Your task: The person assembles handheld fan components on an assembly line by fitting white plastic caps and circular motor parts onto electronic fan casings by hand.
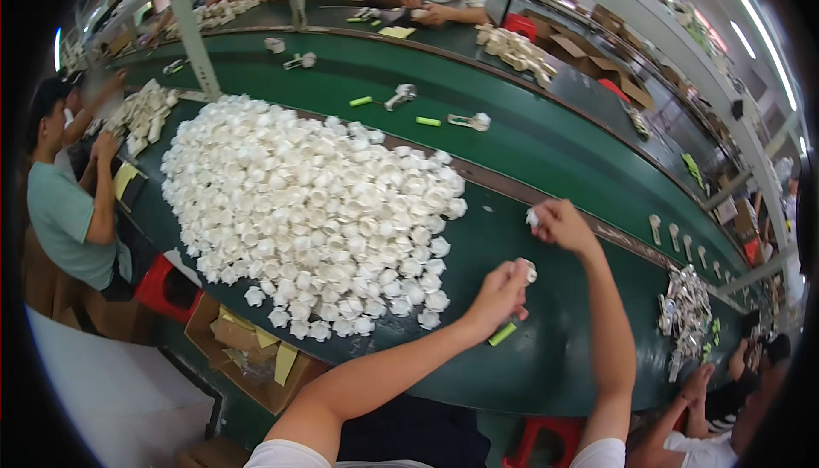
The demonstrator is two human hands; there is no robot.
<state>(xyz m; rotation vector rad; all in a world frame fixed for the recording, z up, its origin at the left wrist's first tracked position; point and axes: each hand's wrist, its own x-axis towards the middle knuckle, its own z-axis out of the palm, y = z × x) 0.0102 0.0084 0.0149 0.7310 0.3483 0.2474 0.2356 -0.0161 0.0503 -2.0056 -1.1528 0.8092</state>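
Green tabletop (pixel 488 233) spreads before us, bearing a big heap of white flower-shaped cups (pixel 307 203). Right of the heap, our left hand (pixel 497 299) is closed, pinching a small white piece (pixel 531 273), and a light-green strip (pixel 503 334) shows just beside that hand. Also right of the heap, but farther off, our right hand (pixel 559 225) grips another white piece (pixel 532 217). Beyond the heap, we see a green belt (pixel 341 75) carrying more strips (pixel 428 121).

My green surface (pixel 563 370) adjoined a green conveyor (pixel 512 156). A pale metal post (pixel 191 29) rose nearby. Tube lights (pixel 742 39) glowed overhead. Red stools (pixel 160 287) stood on my side; the floor (pixel 243 408) was green.
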